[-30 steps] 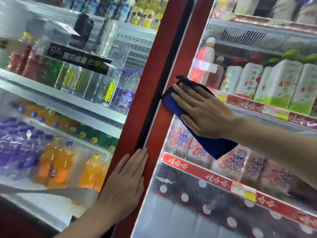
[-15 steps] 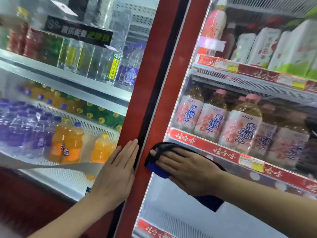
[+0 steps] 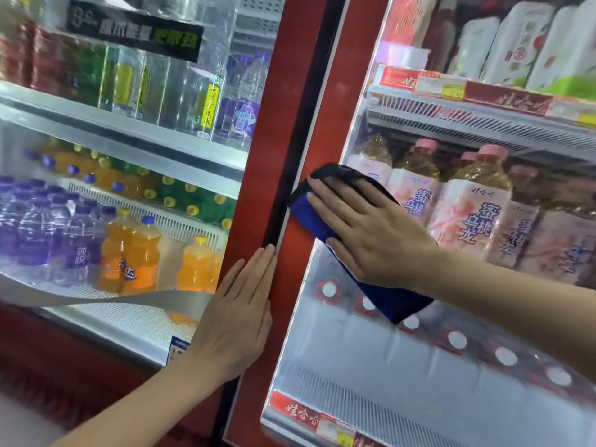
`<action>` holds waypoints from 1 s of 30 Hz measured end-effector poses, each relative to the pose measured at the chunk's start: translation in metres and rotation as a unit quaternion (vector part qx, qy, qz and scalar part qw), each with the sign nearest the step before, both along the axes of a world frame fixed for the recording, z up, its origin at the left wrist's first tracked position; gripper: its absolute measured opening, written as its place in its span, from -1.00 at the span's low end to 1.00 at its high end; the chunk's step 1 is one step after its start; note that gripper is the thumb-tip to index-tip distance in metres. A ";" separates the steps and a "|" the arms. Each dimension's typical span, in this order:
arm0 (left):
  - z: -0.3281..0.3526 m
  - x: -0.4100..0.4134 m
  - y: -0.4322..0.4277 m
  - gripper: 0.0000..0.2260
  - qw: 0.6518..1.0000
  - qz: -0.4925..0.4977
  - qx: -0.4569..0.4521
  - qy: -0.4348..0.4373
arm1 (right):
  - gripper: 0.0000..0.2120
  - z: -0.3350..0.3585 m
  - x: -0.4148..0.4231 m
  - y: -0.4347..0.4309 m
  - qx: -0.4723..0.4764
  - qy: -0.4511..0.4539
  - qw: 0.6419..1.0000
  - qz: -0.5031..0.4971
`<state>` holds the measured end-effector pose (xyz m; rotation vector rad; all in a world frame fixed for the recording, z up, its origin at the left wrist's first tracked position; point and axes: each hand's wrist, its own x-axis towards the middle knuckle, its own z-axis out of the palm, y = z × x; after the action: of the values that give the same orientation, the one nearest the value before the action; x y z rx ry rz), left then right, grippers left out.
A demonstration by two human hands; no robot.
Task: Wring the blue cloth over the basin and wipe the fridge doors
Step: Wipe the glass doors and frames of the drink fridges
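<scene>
Up the right door point(image 3: 325, 101) went our right hand point(image 3: 371, 237) with the blue cloth point(image 3: 311, 212), from lower down to the level of the peach-tea bottles point(image 3: 467, 217). Nearest us, our left hand point(image 3: 238, 317) lay flat on the left door's point(image 3: 258, 150) red frame, fingers point(image 3: 258, 272) straight and together. Beyond it, the right hand pressed the cloth flat against frame and glass, fingers slightly spread. The cloth's long axis ran diagonally, upper end by the black seal point(image 3: 300, 124), lower end hanging down to the right.
</scene>
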<state>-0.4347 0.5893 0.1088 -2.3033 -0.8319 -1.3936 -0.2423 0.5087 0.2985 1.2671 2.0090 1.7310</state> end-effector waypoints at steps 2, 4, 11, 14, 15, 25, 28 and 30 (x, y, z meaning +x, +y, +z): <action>-0.007 -0.002 0.002 -0.42 1.000 -0.004 -0.006 -0.003 | -0.37 -0.035 0.002 0.001 -0.025 0.016 0.999 0.017; -0.014 -0.006 0.004 -0.42 1.000 -0.004 -0.010 0.005 | -0.39 -0.071 0.005 0.002 -0.047 0.033 0.998 0.027; -0.022 -0.020 -0.003 -0.43 1.000 -0.003 -0.014 0.023 | -0.42 -0.143 0.002 -0.013 -0.167 -0.040 0.985 -0.007; -0.022 -0.015 -0.008 -0.40 1.000 -0.003 -0.006 0.027 | -0.45 -0.101 -0.001 -0.020 -0.154 0.006 0.988 -0.011; -0.023 -0.012 -0.008 -0.39 1.000 0.001 -0.003 0.027 | -0.46 -0.077 -0.001 -0.019 -0.121 0.038 0.992 -0.002; -0.033 0.002 0.002 -0.38 1.000 0.005 0.001 0.030 | -0.37 -0.022 0.006 -0.008 0.042 0.060 0.997 -0.008; -0.039 -0.012 0.008 -0.39 1.000 0.006 -0.003 0.024 | -0.37 -0.067 0.005 -0.006 0.003 0.065 0.998 0.002; -0.045 -0.022 0.010 -0.38 0.999 0.011 -0.006 0.032 | -0.37 -0.098 0.004 -0.004 -0.020 0.074 0.997 0.012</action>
<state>-0.4571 0.5991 0.0643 -2.3281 -0.8456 -1.3010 -0.2380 0.5052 0.2010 1.4019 2.1370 1.6438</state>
